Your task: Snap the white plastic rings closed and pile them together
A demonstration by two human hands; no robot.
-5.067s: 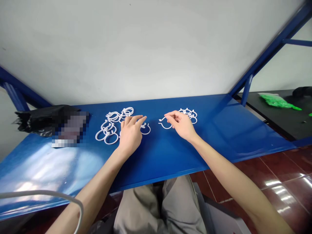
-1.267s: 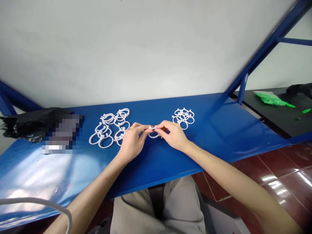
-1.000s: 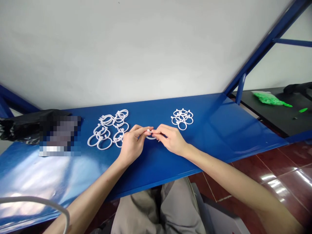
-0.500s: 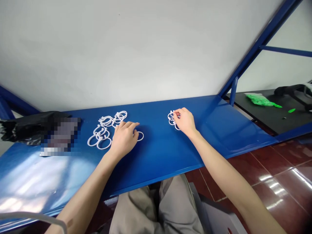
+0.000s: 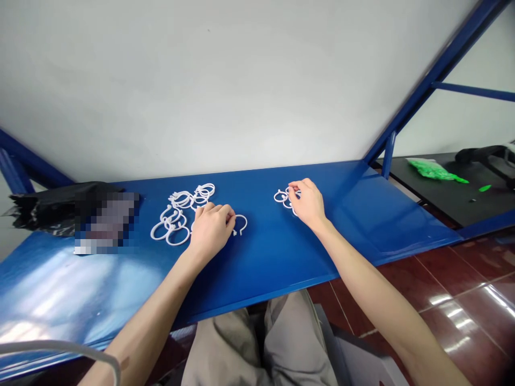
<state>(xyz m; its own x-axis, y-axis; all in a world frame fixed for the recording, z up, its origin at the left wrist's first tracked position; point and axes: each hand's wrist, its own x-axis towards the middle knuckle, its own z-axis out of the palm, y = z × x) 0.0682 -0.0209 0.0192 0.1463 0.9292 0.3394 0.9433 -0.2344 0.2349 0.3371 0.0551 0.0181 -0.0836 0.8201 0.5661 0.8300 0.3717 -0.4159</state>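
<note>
My left hand (image 5: 213, 228) is closed, thumb and fingers pinching a thin white plastic ring (image 5: 245, 221). That ring has a gap, with a small knob near one end, and part of it is hidden by my fingers. Just left of this hand lies a loose pile of similar white rings (image 5: 177, 235), several of them overlapping. Further right, my right hand (image 5: 308, 202) has its thumb and fingertips brought together on a small cluster of white rings (image 5: 280, 197). The fingers partly cover that cluster.
The blue tabletop (image 5: 257, 257) runs along a pale wall. At its left lies a black plastic bag (image 5: 60, 203) beside a blurred-out flat object (image 5: 108, 220). A blue frame post (image 5: 388, 155) rises at the right. Beyond it, a black table (image 5: 446, 198) carries a green bag (image 5: 434, 170).
My left hand has gone from fingers spread over the ring to pinching it; the ring now appears turned, with its gap showing. My right hand stays at its cluster. The view has shifted slightly.
</note>
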